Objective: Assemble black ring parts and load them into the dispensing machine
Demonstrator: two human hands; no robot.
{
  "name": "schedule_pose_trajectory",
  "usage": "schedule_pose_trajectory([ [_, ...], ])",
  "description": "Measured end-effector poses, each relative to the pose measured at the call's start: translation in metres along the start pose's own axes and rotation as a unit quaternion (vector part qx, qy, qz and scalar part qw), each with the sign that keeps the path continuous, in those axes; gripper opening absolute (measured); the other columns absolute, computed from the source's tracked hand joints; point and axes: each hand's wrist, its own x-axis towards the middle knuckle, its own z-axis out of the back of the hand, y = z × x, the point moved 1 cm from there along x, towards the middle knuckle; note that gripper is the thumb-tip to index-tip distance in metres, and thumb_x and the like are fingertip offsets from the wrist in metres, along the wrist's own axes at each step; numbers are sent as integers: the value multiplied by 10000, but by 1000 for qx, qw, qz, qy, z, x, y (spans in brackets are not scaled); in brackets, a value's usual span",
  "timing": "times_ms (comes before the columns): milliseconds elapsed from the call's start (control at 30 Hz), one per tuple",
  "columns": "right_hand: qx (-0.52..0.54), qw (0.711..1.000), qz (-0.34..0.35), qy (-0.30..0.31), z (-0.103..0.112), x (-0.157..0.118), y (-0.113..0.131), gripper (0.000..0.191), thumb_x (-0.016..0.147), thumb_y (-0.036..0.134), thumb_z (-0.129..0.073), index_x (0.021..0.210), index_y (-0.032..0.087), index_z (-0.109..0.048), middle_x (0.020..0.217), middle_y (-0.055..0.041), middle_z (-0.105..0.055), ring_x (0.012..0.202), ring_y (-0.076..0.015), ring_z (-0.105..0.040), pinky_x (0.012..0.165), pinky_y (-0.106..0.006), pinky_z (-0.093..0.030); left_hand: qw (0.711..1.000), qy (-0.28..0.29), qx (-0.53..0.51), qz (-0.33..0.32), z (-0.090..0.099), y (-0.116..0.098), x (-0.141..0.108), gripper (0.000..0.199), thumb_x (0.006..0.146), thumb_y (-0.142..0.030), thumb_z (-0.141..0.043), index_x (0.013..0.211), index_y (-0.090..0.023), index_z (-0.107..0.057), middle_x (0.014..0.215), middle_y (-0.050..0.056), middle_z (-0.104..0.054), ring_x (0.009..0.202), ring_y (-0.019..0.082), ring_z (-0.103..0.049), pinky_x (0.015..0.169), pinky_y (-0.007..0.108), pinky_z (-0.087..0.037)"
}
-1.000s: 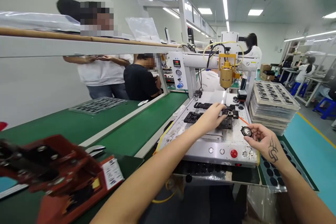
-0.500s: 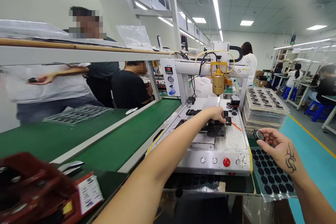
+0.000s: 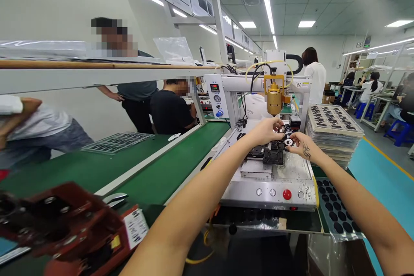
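Over the back right of the white benchtop machine (image 3: 233,189), my left hand (image 3: 269,131) pinches a small round dark part (image 3: 282,129) with a shiny face. Close beside it, my right hand (image 3: 301,144) holds a round black part with a pale ring (image 3: 289,142) between thumb and fingers. Both hands are closed, and the two parts are apart by a small gap. Below them lies a black fixture (image 3: 273,156) on the machine bed, partly hidden by my left hand and forearm. A gold cylindrical head (image 3: 274,102) hangs just above my left hand.
Stacked trays of dark parts (image 3: 334,120) stand right of the machine. A sheet of black discs (image 3: 336,211) lies in front of them. A green conveyor (image 3: 181,159) runs along the left. A dark red tool (image 3: 74,224) sits front left. Co-workers stand and sit beyond.
My right hand has moved left from beside the machine to over its bed with the round part. My left hand has lifted from the fixture, now with a round part in its fingers.
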Motion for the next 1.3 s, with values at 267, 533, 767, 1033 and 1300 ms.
schedule_pose_trajectory([
  [267,-61,986,12,154,-9,53,-14,346,795,400,-853,1012,133,-815,788,-29,-721,691,-188,-611,647,-307,-426,996,-68,-50,-21,33,-16,-91,325,842,-317,-722,1141,-207,-662,992,39,-763,908,203,-692,855,337,-546],
  [533,-97,981,47,164,-19,52,-20,256,953,391,-722,1034,193,-862,1001,-109,-832,909,-271,-726,768,-327,-528,995,-91,-32,16,48,-20,-166,317,858,-307,-702,1156,-211,-649,938,10,-705,847,185,-634,817,336,-543],
  [767,-111,988,70,83,-26,49,-16,223,920,406,-787,881,195,-846,863,-94,-773,860,-270,-689,799,-361,-534,990,-117,-47,57,41,-21,-213,320,856,-284,-681,1168,-211,-664,946,13,-700,865,193,-655,851,351,-547],
  [1033,-112,979,57,-163,-11,-72,13,327,1072,437,-557,1119,172,-743,955,-82,-662,850,-241,-610,830,-393,-507,976,-169,-93,104,-3,12,-274,357,890,-277,-689,1241,-220,-657,1075,49,-743,949,217,-719,901,360,-574],
  [1300,-169,957,-22,-235,-30,-207,5,414,946,614,-735,922,206,-671,882,-46,-629,798,-239,-593,743,-388,-498,962,-117,-156,193,-54,58,-346,354,867,-277,-717,1212,-213,-669,1015,35,-736,899,204,-706,858,338,-591],
])
